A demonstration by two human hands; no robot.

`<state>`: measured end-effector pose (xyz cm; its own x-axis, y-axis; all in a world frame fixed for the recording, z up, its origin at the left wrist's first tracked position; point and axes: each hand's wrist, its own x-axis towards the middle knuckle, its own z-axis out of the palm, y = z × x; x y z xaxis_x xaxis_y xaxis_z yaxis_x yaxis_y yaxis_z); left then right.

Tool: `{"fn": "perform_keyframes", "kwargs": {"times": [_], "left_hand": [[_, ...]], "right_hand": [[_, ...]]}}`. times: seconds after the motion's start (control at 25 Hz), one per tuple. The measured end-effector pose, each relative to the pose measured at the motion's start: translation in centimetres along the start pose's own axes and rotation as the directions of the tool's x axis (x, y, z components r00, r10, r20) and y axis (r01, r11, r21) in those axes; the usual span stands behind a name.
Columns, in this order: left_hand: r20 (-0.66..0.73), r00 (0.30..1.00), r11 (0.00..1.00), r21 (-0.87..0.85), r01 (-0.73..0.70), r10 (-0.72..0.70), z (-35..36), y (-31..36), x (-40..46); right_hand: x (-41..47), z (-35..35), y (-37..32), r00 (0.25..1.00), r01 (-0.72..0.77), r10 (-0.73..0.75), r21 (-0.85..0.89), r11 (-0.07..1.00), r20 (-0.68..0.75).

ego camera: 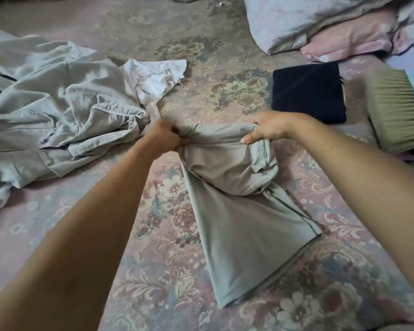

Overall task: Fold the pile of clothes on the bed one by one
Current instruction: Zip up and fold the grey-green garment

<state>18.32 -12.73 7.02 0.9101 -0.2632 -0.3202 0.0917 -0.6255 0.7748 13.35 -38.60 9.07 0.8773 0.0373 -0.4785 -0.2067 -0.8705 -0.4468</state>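
Observation:
A grey-green garment [244, 225] lies lengthwise on the flowered bed cover [153, 271], its far end bunched and lifted. My left hand [165, 137] grips the left side of that bunched end. At the right side of the same end, my right hand [270, 127] holds the cloth, thumb on top and fingers tucked behind the fold. To the left lies a crumpled pile of pale grey clothes [53, 111] with a white garment [155, 77] at its far edge. A folded dark navy garment [308, 91] sits at the right.
A green-bristled brush [397, 111] lies at the right edge beside the navy garment. Pillows and a rumpled quilt [325, 22] lie at the far right. Bare bed cover shows between the pile and the garment in my hands.

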Motion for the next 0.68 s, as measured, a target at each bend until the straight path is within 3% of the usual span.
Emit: {"fn": "perform_keyframes", "kwargs": {"times": [0.12,0.24,0.4,0.48,0.56,0.64,0.68], "left_hand": [[-0.068,0.994,0.978,0.196,-0.074,0.088,1.5,0.5,1.6],[-0.140,0.968,0.969,0.164,-0.185,0.208,2.1,0.7,2.5],[-0.385,0.779,0.869,0.224,-0.442,0.495,1.9,2.4,1.3],[-0.315,0.649,0.721,0.340,-0.604,0.693,2.7,1.5,-1.4],[-0.110,0.511,0.487,0.521,-0.701,0.853,3.3,-1.3,-4.4],[0.042,0.462,0.346,0.603,-0.719,0.886,3.8,-4.3,-7.2],[0.092,0.460,0.313,0.617,-0.722,0.883,4.1,-5.6,-8.5]], "right_hand": [[0.9,1.1,0.1,0.989,-0.026,0.029,0.022,0.999,-0.146],[1.4,0.5,0.3,0.976,0.061,-0.045,0.067,0.996,-0.215],[0.6,-1.7,0.5,0.885,0.189,-0.169,0.003,0.982,-0.435],[-1.0,-2.1,0.5,0.836,0.280,-0.307,-0.128,0.951,-0.454],[-3.5,-1.0,0.6,0.764,0.411,-0.511,-0.312,0.856,-0.395],[-6.6,2.0,0.8,0.715,0.432,-0.631,-0.520,0.737,-0.300],[-8.1,4.0,1.2,0.726,0.383,-0.639,-0.622,0.682,-0.254]]}}
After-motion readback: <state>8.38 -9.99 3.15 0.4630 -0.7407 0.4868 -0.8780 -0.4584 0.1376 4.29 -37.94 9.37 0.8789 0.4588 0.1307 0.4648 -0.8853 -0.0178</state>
